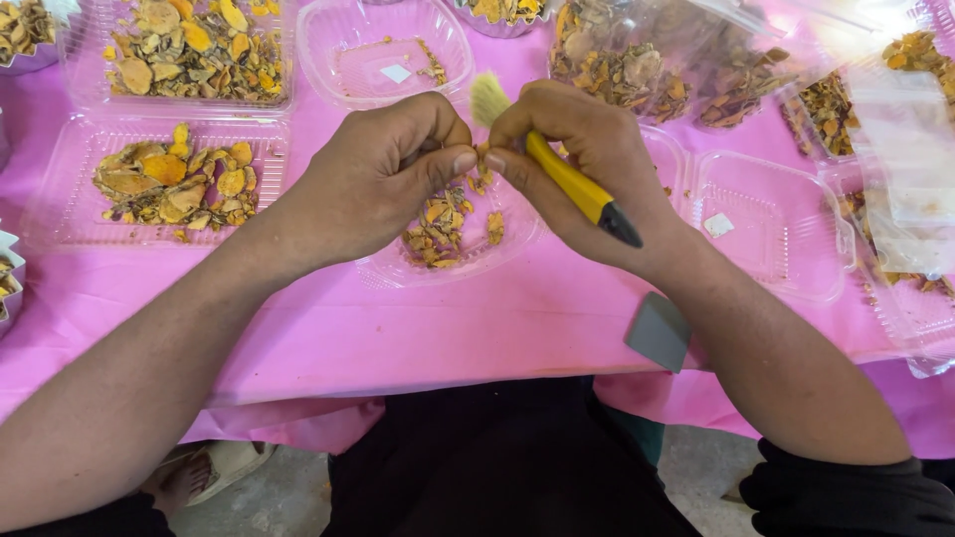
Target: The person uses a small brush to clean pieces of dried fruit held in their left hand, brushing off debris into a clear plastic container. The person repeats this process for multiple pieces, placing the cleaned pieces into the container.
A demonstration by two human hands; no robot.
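The right hand [587, 164] grips a yellow-handled brush [567, 179] with pale bristles up and dark tip pointing down, its middle buried in the fist. The left hand [383, 174] pinches a small dried orange slice [481, 154] at thumb tip, mostly hidden between both thumbs, above a clear plastic tray [468, 254] on the pink tablecloth [448, 328]. Other trays of slices [174, 184] are cropped at the frame edges.

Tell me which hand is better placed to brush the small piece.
Probably the right hand: it holds the yellow-handled brush, bristles up, beside the small dried piece. The left hand pinches that piece.
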